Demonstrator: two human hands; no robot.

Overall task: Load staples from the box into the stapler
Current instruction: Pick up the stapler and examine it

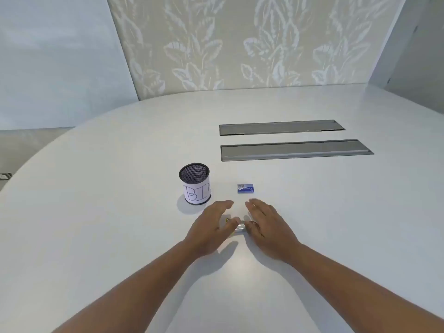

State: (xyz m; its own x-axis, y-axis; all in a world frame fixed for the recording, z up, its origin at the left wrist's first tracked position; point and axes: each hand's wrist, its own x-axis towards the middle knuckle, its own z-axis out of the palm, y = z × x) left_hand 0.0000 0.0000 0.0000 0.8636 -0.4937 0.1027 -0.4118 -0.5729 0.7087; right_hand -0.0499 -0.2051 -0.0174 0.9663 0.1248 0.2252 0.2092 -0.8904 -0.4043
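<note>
A small metallic stapler [239, 226] with a yellow-green part lies on the white table, mostly hidden under my two hands. My left hand [211, 227] covers its left end, fingers stretched forward and thumb touching it. My right hand [266, 224] covers its right end, fingers extended and thumb at the stapler. Whether either hand grips the stapler is hidden. A small blue staple box [245, 188] sits closed on the table just beyond my right fingertips, apart from both hands.
A black mesh cup [195, 183] wrapped in paper lettered "BIN" stands left of the box. Two long grey metal cable hatches [283, 128] [295, 150] are set into the table farther back. The round table edge [72, 131] curves away at the left.
</note>
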